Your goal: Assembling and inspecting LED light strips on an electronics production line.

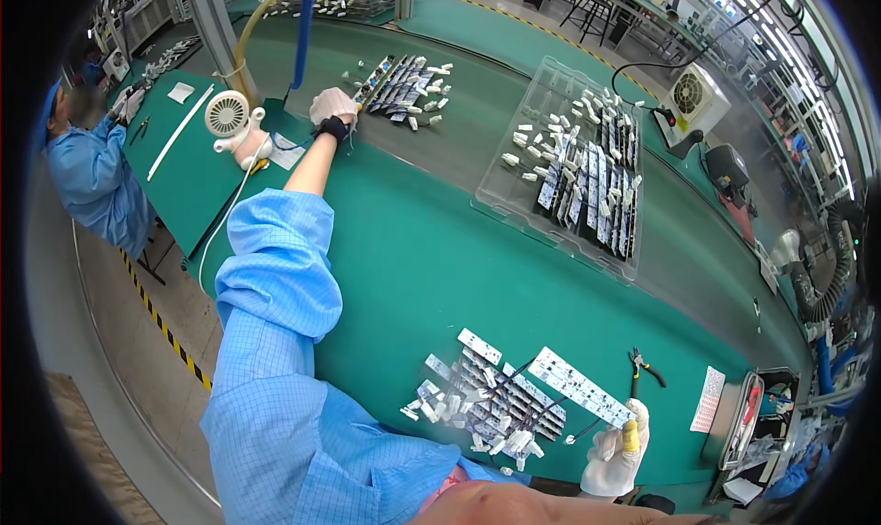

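By the tabletop's (395, 250) near edge, pliers (637, 363) and heaped boards (496, 392) flank a circuit strip (578, 385) the right hand (613, 456) pinches; the left hand (332, 108), arm outstretched, reaches the far edge, grip unclear.

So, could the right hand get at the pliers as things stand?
Probably yes: the pliers lie on the green table just beyond the gloved right hand, with nothing visible blocking the way. It holds a white circuit strip, though, so it might need to release that first.
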The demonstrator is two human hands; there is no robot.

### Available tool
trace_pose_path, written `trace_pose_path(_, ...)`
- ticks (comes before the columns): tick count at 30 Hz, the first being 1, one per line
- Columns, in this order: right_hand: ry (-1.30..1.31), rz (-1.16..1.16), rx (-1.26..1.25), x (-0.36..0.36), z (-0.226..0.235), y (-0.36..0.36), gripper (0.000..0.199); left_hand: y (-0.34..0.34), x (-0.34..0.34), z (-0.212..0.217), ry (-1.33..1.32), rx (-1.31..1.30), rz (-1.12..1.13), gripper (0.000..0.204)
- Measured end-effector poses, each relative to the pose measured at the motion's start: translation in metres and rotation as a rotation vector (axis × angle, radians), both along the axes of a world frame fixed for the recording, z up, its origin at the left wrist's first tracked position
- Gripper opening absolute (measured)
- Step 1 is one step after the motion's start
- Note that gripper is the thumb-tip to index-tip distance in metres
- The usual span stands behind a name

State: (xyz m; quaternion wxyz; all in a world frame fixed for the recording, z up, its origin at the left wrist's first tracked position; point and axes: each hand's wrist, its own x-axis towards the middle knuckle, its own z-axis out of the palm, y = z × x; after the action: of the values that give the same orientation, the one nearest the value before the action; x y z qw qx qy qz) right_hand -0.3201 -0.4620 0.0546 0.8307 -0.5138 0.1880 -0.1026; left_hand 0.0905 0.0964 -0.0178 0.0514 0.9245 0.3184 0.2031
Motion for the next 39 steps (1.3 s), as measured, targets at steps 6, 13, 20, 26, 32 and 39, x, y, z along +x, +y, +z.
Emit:
trace_pose_path(6, 0.016, 0.028, 0.021, 0.006, 0.0, -0.002, 0.028, -0.01, 0.004, 0.0, -0.224, 0.247, -0.34, 0.012)
trace_pose_path(13, -0.032, 0.066, 0.098, 0.017, 0.01, 0.009, 0.028, 0.002, -0.01, 0.033, 0.136, 0.148, -0.584, 0.02)
trace_pose_path(20, -0.119, 0.181, 0.111, 0.009, 0.012, 0.016, 0.026, -0.028, -0.061, 0.047, 0.19, 0.412, -0.526, 0.023)
trace_pose_path(26, -0.072, 0.177, 0.041, 0.01, 0.031, 0.023, 0.025, -0.163, -0.216, 0.102, 0.183, -0.796, -1.348, 0.038)
trace_pose_path(32, -0.151, 0.277, -0.138, 0.024, 0.026, 0.029, 0.039, -0.231, -0.334, 0.104, 0.109, -1.946, -1.345, 0.05)
trace_pose_path(39, -0.154, 0.334, -0.076, 0.023, 0.02, 0.017, 0.031, -0.237, -0.349, 0.09, -0.025, -1.215, -1.364, 0.052)
